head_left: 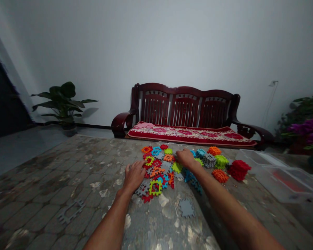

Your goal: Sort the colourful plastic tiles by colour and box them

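Note:
A heap of flat, toothed plastic puzzle tiles (159,166) in red, orange, blue, green and grey lies on the patterned table (67,173). My left hand (134,176) rests palm down at the heap's left edge, fingers curled onto the tiles. My right hand (185,158) reaches into the far side of the heap, fingers bent down on the pieces; what they grip is hidden. Assembled cubes stand to the right: a grey one (209,160), a green one (221,161), an orange one (220,175) and a red one (238,169).
Two loose grey tiles lie nearer me (186,207) and at the left (70,211). A clear plastic box (287,180) and lid sit at the table's right. Beyond the table stands a wooden bench (185,114), with potted plants left (64,102) and right (306,128).

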`<state>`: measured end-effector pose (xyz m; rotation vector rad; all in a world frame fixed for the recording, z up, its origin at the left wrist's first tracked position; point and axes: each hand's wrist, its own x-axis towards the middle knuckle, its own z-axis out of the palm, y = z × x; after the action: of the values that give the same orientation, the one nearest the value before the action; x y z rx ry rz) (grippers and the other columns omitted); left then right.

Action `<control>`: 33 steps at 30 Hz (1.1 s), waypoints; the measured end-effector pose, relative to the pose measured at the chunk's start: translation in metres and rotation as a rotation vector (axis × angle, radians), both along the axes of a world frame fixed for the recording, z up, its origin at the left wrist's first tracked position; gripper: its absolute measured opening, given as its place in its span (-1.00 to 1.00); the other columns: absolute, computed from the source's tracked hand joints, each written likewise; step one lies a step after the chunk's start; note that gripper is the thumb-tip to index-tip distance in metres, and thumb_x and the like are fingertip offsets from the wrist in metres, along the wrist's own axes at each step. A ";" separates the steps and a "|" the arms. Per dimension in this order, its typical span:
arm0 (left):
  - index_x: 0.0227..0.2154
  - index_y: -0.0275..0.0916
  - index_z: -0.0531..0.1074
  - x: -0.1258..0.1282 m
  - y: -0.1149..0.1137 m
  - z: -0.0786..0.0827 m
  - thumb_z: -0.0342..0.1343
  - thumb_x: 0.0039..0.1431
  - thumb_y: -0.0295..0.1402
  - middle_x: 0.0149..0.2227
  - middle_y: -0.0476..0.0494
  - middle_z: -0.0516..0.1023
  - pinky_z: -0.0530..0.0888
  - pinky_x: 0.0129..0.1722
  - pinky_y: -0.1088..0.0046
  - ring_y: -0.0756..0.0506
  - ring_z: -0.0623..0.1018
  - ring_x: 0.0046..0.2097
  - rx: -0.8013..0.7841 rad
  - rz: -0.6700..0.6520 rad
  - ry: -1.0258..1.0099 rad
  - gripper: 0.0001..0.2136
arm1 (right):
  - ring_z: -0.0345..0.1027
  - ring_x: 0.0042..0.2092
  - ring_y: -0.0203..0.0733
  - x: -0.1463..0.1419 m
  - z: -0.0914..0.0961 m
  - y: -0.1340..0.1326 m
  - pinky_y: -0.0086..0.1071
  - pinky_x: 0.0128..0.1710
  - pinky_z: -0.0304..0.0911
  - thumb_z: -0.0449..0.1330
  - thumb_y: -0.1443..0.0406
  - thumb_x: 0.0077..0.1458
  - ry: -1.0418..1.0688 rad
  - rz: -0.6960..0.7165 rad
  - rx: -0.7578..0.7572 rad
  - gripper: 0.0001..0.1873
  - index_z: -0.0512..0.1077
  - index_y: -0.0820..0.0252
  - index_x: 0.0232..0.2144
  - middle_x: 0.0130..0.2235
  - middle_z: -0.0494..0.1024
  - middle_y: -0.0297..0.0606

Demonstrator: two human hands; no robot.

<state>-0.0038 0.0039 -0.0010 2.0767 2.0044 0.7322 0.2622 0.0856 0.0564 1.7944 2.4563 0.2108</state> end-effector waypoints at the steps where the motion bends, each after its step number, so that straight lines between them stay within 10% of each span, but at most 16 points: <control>1: 0.07 -0.04 0.44 0.000 0.000 0.000 -0.11 0.28 -0.42 0.17 -0.14 0.51 0.07 0.32 -0.05 -0.19 0.40 0.25 0.004 -0.001 0.002 -0.62 | 0.49 0.02 0.03 0.003 0.001 -0.002 -0.29 -0.02 0.26 0.03 0.37 0.25 0.040 -0.027 0.012 -0.64 0.53 0.31 -0.01 -0.07 0.63 0.12; 14: 0.06 -0.06 0.45 0.000 0.001 0.002 -0.13 0.29 -0.42 0.17 -0.15 0.51 0.09 0.31 -0.01 -0.17 0.43 0.23 -0.011 -0.004 0.030 -0.62 | 0.47 0.06 -0.16 0.026 -0.014 -0.028 -0.41 0.03 0.27 0.02 0.37 0.19 0.501 -0.134 -0.013 -0.55 0.52 0.22 0.07 0.06 0.60 -0.17; 33: 0.08 -0.06 0.45 0.000 0.001 0.002 -0.13 0.29 -0.41 0.19 -0.17 0.50 0.10 0.31 -0.05 -0.20 0.42 0.24 -0.006 0.000 0.039 -0.61 | 0.42 0.03 -0.03 0.015 -0.018 -0.063 -0.31 0.01 0.22 0.22 0.16 0.13 0.474 -0.185 0.154 -0.55 0.51 0.10 0.07 -0.02 0.63 -0.16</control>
<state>-0.0035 0.0045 0.0012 2.1036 2.0249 0.6897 0.2775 0.0224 0.0380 2.3558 2.5990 -0.0504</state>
